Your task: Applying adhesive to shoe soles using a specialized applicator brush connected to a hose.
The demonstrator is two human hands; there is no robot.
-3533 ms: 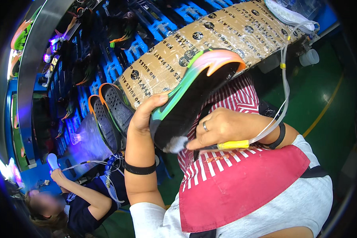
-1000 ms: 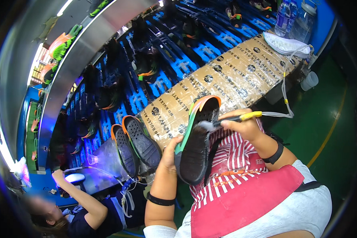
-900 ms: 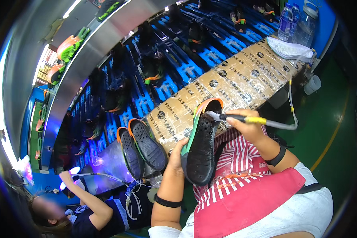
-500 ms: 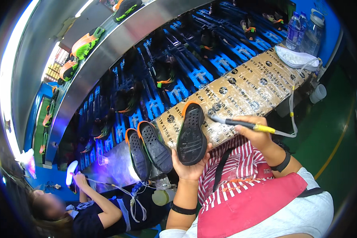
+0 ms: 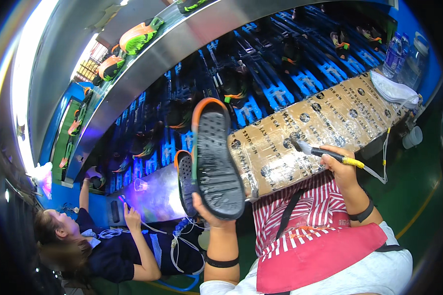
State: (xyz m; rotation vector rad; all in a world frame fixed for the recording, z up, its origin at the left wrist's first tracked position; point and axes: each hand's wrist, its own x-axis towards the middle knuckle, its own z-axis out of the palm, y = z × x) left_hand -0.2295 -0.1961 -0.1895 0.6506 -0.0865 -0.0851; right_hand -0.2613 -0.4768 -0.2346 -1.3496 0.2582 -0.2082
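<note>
A shoe sole (image 5: 219, 164) with a dark, perforated inside and an orange rim at one end is raised in my left hand (image 5: 212, 220). My fingers and thumb grip its lower end, and the inside shows shiny streaks. In my right hand (image 5: 341, 169) is a brush (image 5: 307, 148) with a black and yellow handle and a thin pale hose at its end. Its bristles are to the right of the sole and apart from it, over the cardboard. Another similar sole (image 5: 185, 179) stands just left of the held one, partly hidden behind it.
Printed cardboard under clear film (image 5: 280, 157) covers the bench. Beyond is a blue rack (image 5: 275, 93) carrying shoe parts. A white cloth-like item (image 5: 394, 89) and bottles (image 5: 393, 56) stand far right. At left, a co-worker (image 5: 118, 253) reaches toward the rack; a metal shelf (image 5: 133, 78) curves above.
My left hand has lifted the sole up and left, nearer the camera. The brush has moved right with my right hand. The co-worker's arm now reaches toward the rack, and the view has shifted.
</note>
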